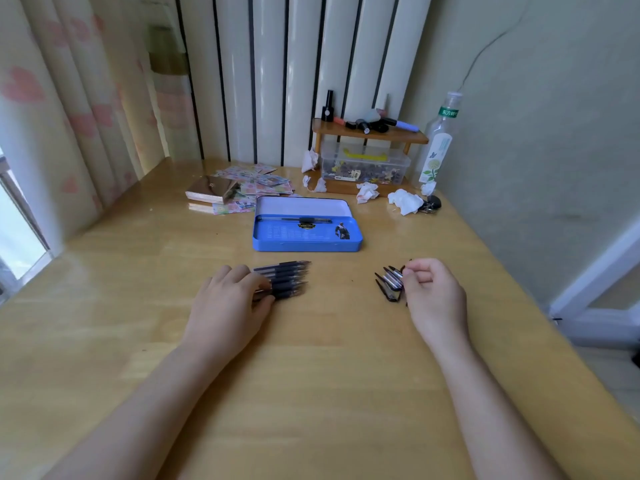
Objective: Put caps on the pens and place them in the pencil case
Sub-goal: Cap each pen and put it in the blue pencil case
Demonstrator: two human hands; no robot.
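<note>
An open blue pencil case (306, 243) lies mid-table with one capped pen (298, 220) inside along its far edge. In front of it, several uncapped dark pens (289, 278) lie side by side, tips pointing right. My left hand (230, 299) rests on their left ends, fingers laid over the barrels. To the right sits a small heap of black pen caps (389, 284). My right hand (433, 289) is at the heap's right side, its fingertips pinched on one cap.
Behind the case are a stack of colourful cards (256, 185), a shiny flat box (211, 190), crumpled tissues (403, 200), a wooden shelf (369, 135) over a clear storage box (363, 166), and a plastic bottle (438, 140). Curtain on the left, wall on the right.
</note>
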